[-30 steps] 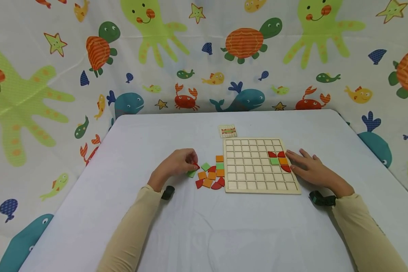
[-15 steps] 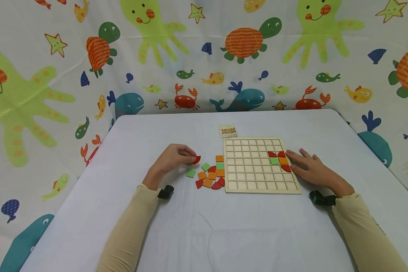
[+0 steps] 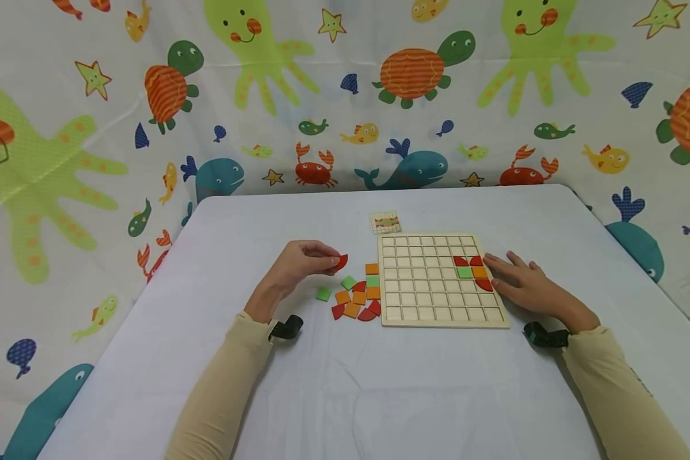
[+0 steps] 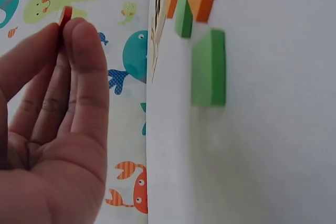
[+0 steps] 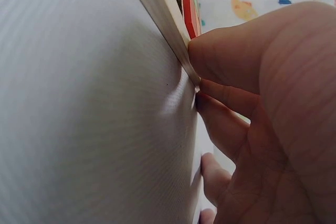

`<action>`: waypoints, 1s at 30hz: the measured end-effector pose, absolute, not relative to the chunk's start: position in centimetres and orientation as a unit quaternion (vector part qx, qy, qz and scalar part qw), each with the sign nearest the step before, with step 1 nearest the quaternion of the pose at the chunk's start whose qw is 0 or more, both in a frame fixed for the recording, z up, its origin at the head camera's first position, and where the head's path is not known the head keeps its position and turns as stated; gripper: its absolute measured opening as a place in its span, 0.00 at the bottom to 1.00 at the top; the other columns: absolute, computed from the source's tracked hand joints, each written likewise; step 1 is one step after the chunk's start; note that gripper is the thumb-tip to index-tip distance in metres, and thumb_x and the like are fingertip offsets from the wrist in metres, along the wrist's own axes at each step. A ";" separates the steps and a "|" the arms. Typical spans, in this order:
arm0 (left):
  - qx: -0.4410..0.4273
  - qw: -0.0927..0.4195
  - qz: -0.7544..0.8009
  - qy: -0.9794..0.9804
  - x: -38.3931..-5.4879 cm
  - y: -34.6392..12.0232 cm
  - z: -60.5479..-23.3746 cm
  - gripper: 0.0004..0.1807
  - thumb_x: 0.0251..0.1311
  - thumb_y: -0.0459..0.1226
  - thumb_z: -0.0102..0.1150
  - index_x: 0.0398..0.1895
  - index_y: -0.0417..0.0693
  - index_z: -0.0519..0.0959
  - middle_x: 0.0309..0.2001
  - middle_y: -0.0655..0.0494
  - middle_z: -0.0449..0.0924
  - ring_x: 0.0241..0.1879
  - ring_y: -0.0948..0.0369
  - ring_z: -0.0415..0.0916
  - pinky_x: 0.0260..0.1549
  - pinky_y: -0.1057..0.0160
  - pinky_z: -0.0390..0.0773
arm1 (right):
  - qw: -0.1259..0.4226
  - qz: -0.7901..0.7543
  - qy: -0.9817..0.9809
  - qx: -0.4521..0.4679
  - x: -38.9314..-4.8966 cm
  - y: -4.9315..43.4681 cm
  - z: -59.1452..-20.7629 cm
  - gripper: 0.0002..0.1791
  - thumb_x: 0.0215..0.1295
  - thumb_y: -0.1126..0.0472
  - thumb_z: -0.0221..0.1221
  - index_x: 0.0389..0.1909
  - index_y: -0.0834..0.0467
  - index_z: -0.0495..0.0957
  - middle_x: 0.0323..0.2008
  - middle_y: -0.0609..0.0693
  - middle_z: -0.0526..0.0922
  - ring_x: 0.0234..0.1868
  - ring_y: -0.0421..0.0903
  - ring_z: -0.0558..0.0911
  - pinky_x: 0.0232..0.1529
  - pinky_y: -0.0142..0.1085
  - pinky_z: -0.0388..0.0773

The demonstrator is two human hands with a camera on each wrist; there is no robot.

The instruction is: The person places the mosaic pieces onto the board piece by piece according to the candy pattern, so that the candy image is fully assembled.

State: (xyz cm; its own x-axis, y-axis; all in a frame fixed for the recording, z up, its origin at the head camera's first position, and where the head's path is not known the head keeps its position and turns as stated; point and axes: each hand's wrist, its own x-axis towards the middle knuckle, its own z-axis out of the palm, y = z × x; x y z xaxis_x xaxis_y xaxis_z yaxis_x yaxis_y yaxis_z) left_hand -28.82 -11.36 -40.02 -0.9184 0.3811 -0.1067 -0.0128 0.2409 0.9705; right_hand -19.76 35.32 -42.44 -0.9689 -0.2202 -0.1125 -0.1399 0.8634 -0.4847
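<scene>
My left hand (image 3: 299,267) pinches a red quarter-circle tile (image 3: 342,261) between thumb and fingertips, raised above the table. In the left wrist view the tile (image 4: 65,15) shows edge-on at the fingertips. A wooden grid board (image 3: 420,281) lies to its right. On the board's right side sit several tiles: red quarter circles (image 3: 483,285), a green square (image 3: 464,273) and an orange square (image 3: 479,273). My right hand (image 3: 529,291) rests at the board's right edge, fingers extended. In the right wrist view its thumb (image 5: 226,53) touches the board's edge (image 5: 170,30).
Between the left hand and the board lie several loose tiles, among them orange squares (image 3: 352,310), a green square (image 3: 324,294) and red quarter circles (image 3: 366,315). A small pattern card (image 3: 386,222) lies behind the board. A white cloth (image 3: 425,396) covers the table.
My left hand has lifted the red quarter-circle tile from beside the green square and carried it rightward and away from me, toward the board. The right hand stays where it was.
</scene>
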 end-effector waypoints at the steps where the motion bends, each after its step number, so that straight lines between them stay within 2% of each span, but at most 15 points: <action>1: 0.120 0.163 0.608 0.768 -28.8 -11.2 -39.9 0.14 0.71 0.37 0.70 0.55 0.38 0.87 0.48 0.44 0.89 0.44 0.50 0.88 0.60 0.55 0.81 | 0.082 -0.244 0.962 -0.094 -19.8 35.3 -42.4 0.35 0.83 0.54 0.55 0.80 0.68 0.60 0.80 0.72 0.55 0.80 0.79 0.42 0.71 0.77 0.35; 6: 0.128 0.164 0.633 0.746 -28.7 -10.1 -39.8 0.13 0.72 0.37 0.70 0.53 0.38 0.87 0.46 0.44 0.89 0.42 0.51 0.87 0.56 0.57 0.83 | 0.082 -0.249 0.961 -0.091 -19.7 35.3 -42.3 0.36 0.83 0.52 0.56 0.81 0.67 0.60 0.80 0.72 0.55 0.80 0.79 0.41 0.71 0.77 0.33; 12: 0.156 0.175 0.672 0.702 -29.0 -7.5 -39.6 0.12 0.72 0.35 0.69 0.52 0.37 0.87 0.47 0.43 0.88 0.49 0.38 0.85 0.58 0.51 0.83 | 0.087 -0.256 0.959 -0.086 -19.7 35.2 -42.5 0.37 0.83 0.51 0.56 0.81 0.66 0.59 0.81 0.72 0.54 0.81 0.78 0.40 0.72 0.76 0.31; 14: 0.164 0.179 0.676 0.695 -29.1 -6.3 -39.4 0.12 0.72 0.35 0.69 0.52 0.37 0.87 0.47 0.43 0.88 0.50 0.36 0.84 0.59 0.49 0.82 | 0.087 -0.257 0.959 -0.084 -19.7 35.1 -42.5 0.37 0.82 0.51 0.56 0.81 0.66 0.59 0.80 0.72 0.54 0.81 0.78 0.40 0.72 0.76 0.31; 21: 0.218 0.202 0.660 0.690 -29.3 -2.2 -38.6 0.13 0.73 0.31 0.66 0.56 0.33 0.85 0.48 0.42 0.87 0.41 0.52 0.87 0.58 0.50 0.83 | 0.085 -0.255 0.960 -0.078 -19.7 34.9 -42.3 0.36 0.82 0.52 0.56 0.81 0.66 0.59 0.80 0.72 0.55 0.81 0.78 0.40 0.72 0.77 0.32; 30: 0.247 0.234 0.612 0.714 -28.9 3.4 -38.3 0.10 0.72 0.30 0.67 0.51 0.33 0.86 0.45 0.45 0.88 0.39 0.53 0.88 0.54 0.52 0.85 | 0.089 -0.256 0.960 -0.075 -19.7 34.8 -42.3 0.37 0.82 0.50 0.56 0.82 0.65 0.59 0.81 0.71 0.54 0.81 0.77 0.39 0.72 0.76 0.31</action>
State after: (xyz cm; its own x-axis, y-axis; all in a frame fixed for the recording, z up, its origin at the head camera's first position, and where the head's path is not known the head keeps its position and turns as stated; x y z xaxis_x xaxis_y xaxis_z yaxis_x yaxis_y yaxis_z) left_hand -28.95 3.37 -38.30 -0.7688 0.6387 -0.0319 0.0656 0.1284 0.9896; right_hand -19.70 34.83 -42.33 -0.9730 -0.1897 -0.1318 -0.0989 0.8579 -0.5042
